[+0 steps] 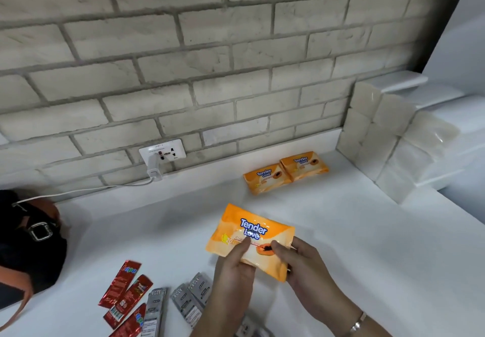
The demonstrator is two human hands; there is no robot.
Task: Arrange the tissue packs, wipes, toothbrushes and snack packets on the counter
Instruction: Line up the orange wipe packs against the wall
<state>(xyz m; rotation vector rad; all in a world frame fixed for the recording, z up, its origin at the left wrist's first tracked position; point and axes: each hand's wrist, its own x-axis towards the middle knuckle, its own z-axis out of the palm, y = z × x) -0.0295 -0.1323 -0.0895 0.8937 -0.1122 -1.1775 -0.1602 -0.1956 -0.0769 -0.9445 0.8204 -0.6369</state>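
Both hands pinch one orange wipes pack point(250, 239) by its near edge: the left hand point(231, 273) has its thumb pressed on the printed face, and the right hand point(301, 265) clamps the pack's right corner between thumb and fingers. This pack is tilted, its far end angled toward the wall, and it sits above the white counter point(367, 244); whether it touches the surface cannot be told. Farther back, near the brick wall point(183, 47), two more wipes packs point(284, 172) lie flat side by side, touching each other. To their right, white tissue packs point(385, 139) are stacked in a block against the wall corner. At the near left edge, red snack packets point(126, 297) lie fanned and overlapping, with grey toothbrush packs point(189, 297) just beside them, next to the left wrist. A black bag point(29, 244) rests at the far left, and a white charger point(154, 171) is plugged into the wall socket point(164, 151).
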